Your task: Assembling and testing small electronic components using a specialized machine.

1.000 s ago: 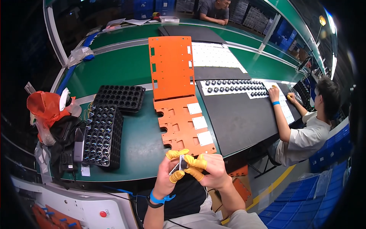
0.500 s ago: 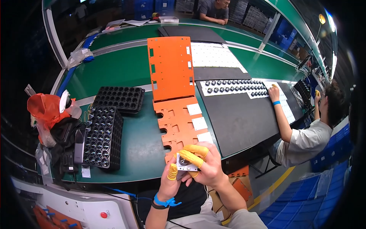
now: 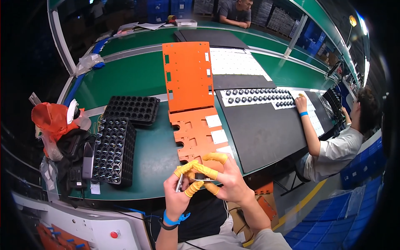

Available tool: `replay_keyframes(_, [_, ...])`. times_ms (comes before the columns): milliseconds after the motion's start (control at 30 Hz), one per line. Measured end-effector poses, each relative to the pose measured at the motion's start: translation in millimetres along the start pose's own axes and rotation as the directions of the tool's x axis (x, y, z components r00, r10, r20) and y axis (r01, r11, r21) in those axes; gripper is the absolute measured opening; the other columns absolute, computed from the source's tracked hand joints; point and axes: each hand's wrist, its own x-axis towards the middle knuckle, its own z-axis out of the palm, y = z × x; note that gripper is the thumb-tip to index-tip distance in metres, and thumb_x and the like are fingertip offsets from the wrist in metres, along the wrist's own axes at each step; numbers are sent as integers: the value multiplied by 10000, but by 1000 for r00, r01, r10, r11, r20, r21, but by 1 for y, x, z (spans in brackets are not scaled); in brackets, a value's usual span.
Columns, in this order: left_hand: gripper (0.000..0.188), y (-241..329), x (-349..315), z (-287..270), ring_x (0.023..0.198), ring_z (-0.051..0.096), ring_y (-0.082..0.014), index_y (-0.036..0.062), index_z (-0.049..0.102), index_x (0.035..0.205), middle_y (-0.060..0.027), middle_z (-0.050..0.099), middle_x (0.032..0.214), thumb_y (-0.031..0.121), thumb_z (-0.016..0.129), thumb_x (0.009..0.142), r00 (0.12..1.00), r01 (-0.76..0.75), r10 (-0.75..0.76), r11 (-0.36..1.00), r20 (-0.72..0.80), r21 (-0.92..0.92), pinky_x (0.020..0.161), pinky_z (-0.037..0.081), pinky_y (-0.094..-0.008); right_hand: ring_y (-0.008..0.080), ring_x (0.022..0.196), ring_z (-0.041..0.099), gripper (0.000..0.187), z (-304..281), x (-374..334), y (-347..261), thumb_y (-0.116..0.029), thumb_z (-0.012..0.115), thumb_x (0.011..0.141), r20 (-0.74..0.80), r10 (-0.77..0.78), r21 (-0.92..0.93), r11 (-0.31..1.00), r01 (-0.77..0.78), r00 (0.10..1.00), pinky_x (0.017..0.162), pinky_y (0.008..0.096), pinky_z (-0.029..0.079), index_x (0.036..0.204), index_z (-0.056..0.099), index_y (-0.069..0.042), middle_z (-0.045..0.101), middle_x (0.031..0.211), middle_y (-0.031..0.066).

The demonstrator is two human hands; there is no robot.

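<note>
Both my hands are raised together just past the table's near edge, with yellow finger cots on several fingers. My right hand [image 3: 231, 181] pinches a small white circuit board [image 3: 207, 179], seen nearly edge-on. On the board sits a black round part [image 3: 200, 176], partly covered by fingers. Between the thumb and fingers of my left hand [image 3: 177, 193] is a thin silver-edged piece [image 3: 179, 183], too hidden to name. Just beyond my hands lies an orange fixture [image 3: 193, 139] with its lid [image 3: 187, 77] standing up. White square boards [image 3: 218, 136] rest along the fixture's right side.
Left of the fixture stand a black tray of round parts [image 3: 110, 152] and another black tray [image 3: 131, 109]. Bags and an orange plastic bag [image 3: 48, 118] crowd the far left. A dark mat [image 3: 262, 133] carries rows of boards [image 3: 258, 96]; a co-worker [image 3: 341, 139] reaches over it from the right.
The white board has tipped from facing up to nearly edge-on. My left hand has shifted left, and a thin silver-edged piece now shows in it. The co-worker's far hand has lowered.
</note>
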Motion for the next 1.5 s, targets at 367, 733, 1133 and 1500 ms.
replay_keyframes(367, [181,8,30,-7,805,597,-140,-14,704,1003,-44,662,883,112,783,901,950,-256,302,893,-72,369,702,474,-270,355,1217,541,593,2,-6,1,-111,774,870,57,281,299,911,-285,958,1043,419,463,1428,577,-67,543,1304,178])
replay_keyframes(733, [258,-12,131,-37,730,681,-320,-38,715,980,-190,715,825,210,742,916,915,180,162,658,-370,731,675,508,-388,324,1142,563,563,5,-23,26,-91,758,888,-29,310,315,905,-286,950,1019,387,460,1411,565,-14,558,1247,171])
replay_keyframes(1133, [325,-17,138,-23,891,707,-400,15,739,985,-197,739,922,333,731,917,943,272,45,465,-329,843,750,548,-453,268,1066,630,518,13,-20,24,-31,753,872,-43,315,266,918,-293,948,945,351,511,1366,599,1,595,1178,141])
replay_keyframes(1500, [246,-23,135,-16,868,691,-426,54,693,887,-186,726,900,299,688,902,944,242,86,474,-318,846,740,535,-539,270,891,584,486,38,28,-22,-58,784,836,-45,32,277,961,-18,998,777,361,510,1307,666,-27,593,1060,128])
